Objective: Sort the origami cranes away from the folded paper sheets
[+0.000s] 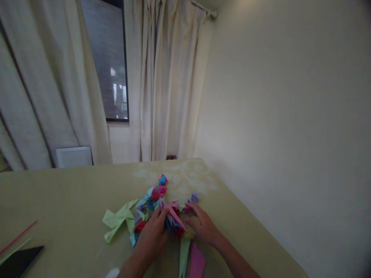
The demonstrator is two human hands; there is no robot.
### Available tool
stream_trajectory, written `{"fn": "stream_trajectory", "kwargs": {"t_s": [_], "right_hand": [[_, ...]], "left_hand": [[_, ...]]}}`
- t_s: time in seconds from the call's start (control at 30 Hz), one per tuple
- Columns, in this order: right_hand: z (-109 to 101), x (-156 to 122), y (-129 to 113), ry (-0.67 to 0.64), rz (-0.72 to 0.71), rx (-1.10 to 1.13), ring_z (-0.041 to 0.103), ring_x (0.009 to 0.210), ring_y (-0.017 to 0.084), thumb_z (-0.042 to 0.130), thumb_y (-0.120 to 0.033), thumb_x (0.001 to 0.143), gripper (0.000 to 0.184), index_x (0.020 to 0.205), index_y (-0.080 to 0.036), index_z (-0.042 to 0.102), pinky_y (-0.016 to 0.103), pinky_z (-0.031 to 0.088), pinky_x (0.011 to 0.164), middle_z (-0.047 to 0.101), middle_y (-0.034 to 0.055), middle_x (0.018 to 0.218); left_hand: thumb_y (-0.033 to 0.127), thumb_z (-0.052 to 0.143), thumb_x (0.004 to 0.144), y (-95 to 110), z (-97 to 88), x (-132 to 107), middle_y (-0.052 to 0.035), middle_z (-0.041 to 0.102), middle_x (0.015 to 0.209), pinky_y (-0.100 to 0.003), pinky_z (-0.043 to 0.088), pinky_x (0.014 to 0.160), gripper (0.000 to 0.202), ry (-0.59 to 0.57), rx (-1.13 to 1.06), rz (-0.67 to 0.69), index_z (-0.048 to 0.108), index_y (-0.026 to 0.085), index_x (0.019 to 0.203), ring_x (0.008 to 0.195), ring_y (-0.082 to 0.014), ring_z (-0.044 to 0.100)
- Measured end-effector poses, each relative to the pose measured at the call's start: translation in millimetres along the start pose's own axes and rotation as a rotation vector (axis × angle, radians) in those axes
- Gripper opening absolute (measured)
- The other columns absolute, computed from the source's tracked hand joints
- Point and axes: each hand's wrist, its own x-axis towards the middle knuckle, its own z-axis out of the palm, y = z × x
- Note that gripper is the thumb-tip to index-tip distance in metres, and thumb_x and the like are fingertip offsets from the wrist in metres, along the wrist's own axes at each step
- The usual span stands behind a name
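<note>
Folded paper pieces in many colours lie in a loose cluster on the table in front of me. My left hand [154, 231] is closed, its thumb and forefinger pinching a pink origami piece [176, 218] with a long narrow point. Blue and red folded paper shows just under that piece. On the other side my right hand [203, 226] is open, fingers curved and apart, beside the pink point and close to a small purple folded piece [195, 197]. A light green origami piece [118, 220] lies left of the cluster. Long green paper [184, 253] and magenta paper [197, 260] extend toward me between my forearms.
At the table's left front are a dark flat object [21, 262], a pink stick [19, 236] and a pale green stick [16, 250]. The tablecloth [72, 200] reaches a wall [275, 116] on the right. Curtains [171, 77] hang behind the far edge.
</note>
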Motion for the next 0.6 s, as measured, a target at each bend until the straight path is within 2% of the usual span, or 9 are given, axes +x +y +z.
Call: {"fn": "stream_trajectory", "kwargs": {"t_s": [0.1,0.17,0.27,0.37,0.47,0.53,0.6], "right_hand": [[9,-29,8,-0.051,-0.049,-0.148,0.032,0.159,0.038,0.064,-0.073,0.093,0.085,0.161,-0.026,0.047,0.060,0.025,0.130,0.041,0.0143,0.169],[20,-43,18,-0.095,-0.122,-0.241,0.028,0.160,0.041,0.068,-0.074,0.089,0.095,0.167,-0.029,0.037,0.061,0.027,0.129,0.031,0.0132,0.174],[40,-53,37,-0.183,-0.233,-0.398,0.024,0.160,0.046,0.078,-0.078,0.076,0.113,0.169,-0.036,0.029,0.061,0.029,0.128,0.017,0.0100,0.178],[55,-49,45,-0.206,-0.238,-0.509,0.020,0.161,0.047,0.076,-0.079,0.078,0.111,0.169,-0.041,0.025,0.063,0.026,0.128,0.010,0.0069,0.179],[59,-34,36,-0.133,-0.156,-0.584,0.014,0.162,0.047,0.076,-0.077,0.079,0.112,0.170,-0.040,0.021,0.066,0.022,0.128,0.006,0.0075,0.179],[60,-18,25,-0.063,-0.107,-0.631,0.017,0.162,0.046,0.079,-0.072,0.080,0.113,0.170,-0.038,0.020,0.066,0.023,0.127,0.010,0.0088,0.179],[61,1,16,-0.012,-0.096,-0.662,0.023,0.161,0.044,0.079,-0.070,0.081,0.111,0.170,-0.037,0.021,0.064,0.026,0.126,0.018,0.0099,0.178]], "left_hand": [[0.004,0.050,0.082,-17,-14.3,7,-0.0115,0.060,0.141,-0.036,0.051,0.106,0.070,0.152,-0.083,0.058,0.054,0.024,0.148,0.127,-0.0245,0.062],[0.009,0.053,0.085,-35,-19.4,4,-0.0111,0.061,0.138,-0.041,0.050,0.107,0.063,0.249,-0.038,0.064,0.058,0.026,0.145,0.126,-0.0274,0.061],[0.027,0.057,0.091,-68,-20.5,-11,-0.0141,0.059,0.141,-0.054,0.047,0.109,0.048,0.428,0.149,-0.041,0.067,0.027,0.138,0.133,-0.0368,0.054],[0.045,0.053,0.095,-101,-14.3,-32,-0.0167,0.058,0.145,-0.064,0.045,0.108,0.046,0.522,0.261,-0.203,0.072,0.027,0.133,0.134,-0.0431,0.053],[0.053,0.045,0.098,-126,-2.5,-47,-0.0145,0.060,0.149,-0.061,0.048,0.107,0.056,0.539,0.200,-0.230,0.064,0.026,0.144,0.134,-0.0386,0.057],[0.054,0.043,0.100,-136,6.5,-52,-0.0118,0.061,0.149,-0.055,0.052,0.107,0.059,0.522,0.125,-0.169,0.059,0.026,0.149,0.133,-0.0336,0.060],[0.055,0.045,0.100,-143,14.7,-53,-0.0103,0.066,0.145,-0.051,0.055,0.105,0.056,0.505,0.097,-0.108,0.062,0.027,0.146,0.130,-0.0311,0.064]]}}
